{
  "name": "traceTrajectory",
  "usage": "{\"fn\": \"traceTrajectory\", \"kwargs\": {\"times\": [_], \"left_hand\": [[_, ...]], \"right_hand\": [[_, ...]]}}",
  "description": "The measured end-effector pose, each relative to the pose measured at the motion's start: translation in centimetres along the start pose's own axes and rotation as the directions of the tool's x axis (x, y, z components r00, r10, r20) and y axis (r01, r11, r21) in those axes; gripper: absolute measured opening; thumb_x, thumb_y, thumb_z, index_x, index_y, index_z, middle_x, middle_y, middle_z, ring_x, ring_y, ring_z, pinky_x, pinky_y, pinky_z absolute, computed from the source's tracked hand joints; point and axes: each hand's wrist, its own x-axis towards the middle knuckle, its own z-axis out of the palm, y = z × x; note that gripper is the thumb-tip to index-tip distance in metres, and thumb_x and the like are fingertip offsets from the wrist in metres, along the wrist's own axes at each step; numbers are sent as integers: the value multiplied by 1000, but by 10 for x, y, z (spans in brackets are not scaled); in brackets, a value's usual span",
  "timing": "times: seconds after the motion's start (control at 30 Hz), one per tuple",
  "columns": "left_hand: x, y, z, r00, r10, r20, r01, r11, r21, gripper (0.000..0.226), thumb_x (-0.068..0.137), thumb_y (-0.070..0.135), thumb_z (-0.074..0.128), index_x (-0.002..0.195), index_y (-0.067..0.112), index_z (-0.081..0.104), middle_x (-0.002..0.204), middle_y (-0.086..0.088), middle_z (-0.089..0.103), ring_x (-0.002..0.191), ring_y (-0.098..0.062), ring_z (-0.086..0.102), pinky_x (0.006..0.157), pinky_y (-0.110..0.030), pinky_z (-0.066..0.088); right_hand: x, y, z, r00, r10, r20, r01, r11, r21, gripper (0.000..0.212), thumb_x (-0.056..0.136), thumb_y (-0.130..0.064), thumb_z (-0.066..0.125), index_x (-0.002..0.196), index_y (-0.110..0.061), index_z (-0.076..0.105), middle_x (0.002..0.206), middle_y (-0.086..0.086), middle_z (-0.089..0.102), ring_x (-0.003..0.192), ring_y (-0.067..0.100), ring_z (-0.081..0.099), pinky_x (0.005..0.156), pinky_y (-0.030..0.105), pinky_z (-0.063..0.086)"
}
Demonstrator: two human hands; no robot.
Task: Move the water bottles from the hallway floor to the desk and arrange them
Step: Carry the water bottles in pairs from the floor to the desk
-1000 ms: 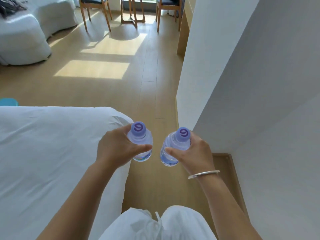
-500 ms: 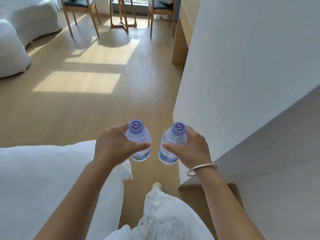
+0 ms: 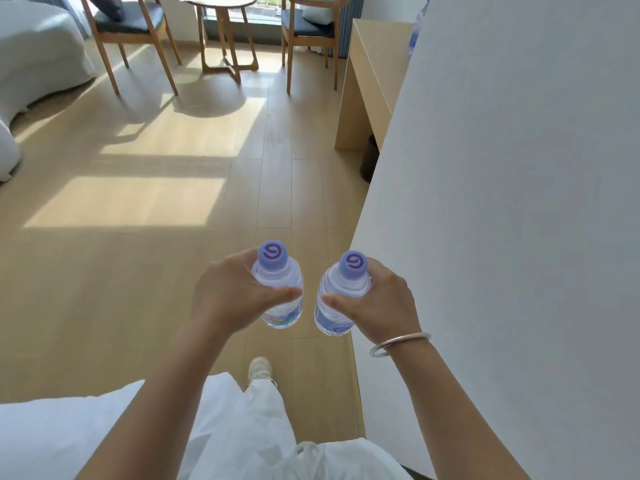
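I carry two clear water bottles with purple caps, upright, side by side above the wooden floor. My left hand (image 3: 230, 294) grips the left bottle (image 3: 278, 282) around its shoulder. My right hand (image 3: 381, 303) grips the right bottle (image 3: 341, 296) the same way; a silver bangle sits on that wrist. The light wooden desk (image 3: 372, 64) stands ahead on the right, partly hidden behind the white wall. Another bottle (image 3: 415, 32) peeks out at the wall's edge above the desk.
A white wall (image 3: 502, 202) runs along my right side. A white bed corner (image 3: 69, 434) lies at lower left. Two wooden chairs (image 3: 131, 32) and a small round table (image 3: 225, 32) stand by the window ahead. A dark bin (image 3: 367, 161) sits under the desk.
I have walked forward past the bed; the desk, chairs and table have come closer. Both hands hold their bottles as before.
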Motion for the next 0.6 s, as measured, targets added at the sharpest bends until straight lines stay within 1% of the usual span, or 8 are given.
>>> {"fn": "traceTrajectory", "kwargs": {"times": [0.1,0.2,0.3,0.37,0.47,0.6], "left_hand": [[62,0,-1,999,13,45,-13,1000,-2,36,35,69,59,67,52,56,66,32,62,71,8,59,58,-19,43],[128,4,-6,994,39,106,-41,999,17,30,39,65,62,67,54,56,65,34,61,69,10,58,56,-17,40],[194,10,-17,986,77,145,-85,995,49,27,42,62,63,68,60,55,66,36,60,66,11,56,54,-18,39],[237,14,-26,983,101,153,-110,993,50,28,43,61,67,68,61,55,65,34,60,66,10,56,54,-19,40],[294,20,-34,976,132,176,-143,988,53,28,49,56,78,67,57,56,66,32,61,69,8,57,54,-20,39],[358,31,-38,961,176,211,-197,977,82,29,53,53,79,70,52,56,72,25,64,72,3,59,58,-22,45]], "right_hand": [[52,-2,9,999,37,-29,-36,999,9,33,66,-35,79,92,-23,63,80,-5,65,73,12,59,61,10,40],[108,-9,17,995,64,-77,-63,998,11,32,66,-35,79,91,-24,62,79,-6,65,72,12,59,62,11,41],[164,-22,24,988,93,-125,-91,996,20,30,65,-36,78,88,-29,60,77,-10,62,70,9,58,58,6,39],[197,-29,28,980,113,-161,-109,993,35,30,66,-38,78,88,-32,58,76,-12,62,69,7,58,58,5,39],[243,-36,33,966,143,-215,-130,989,76,31,65,-37,78,89,-30,61,78,-9,64,72,9,60,62,10,43],[296,-41,35,957,164,-238,-149,985,82,33,66,-40,78,88,-37,54,75,-16,59,70,3,58,58,3,40]]}}
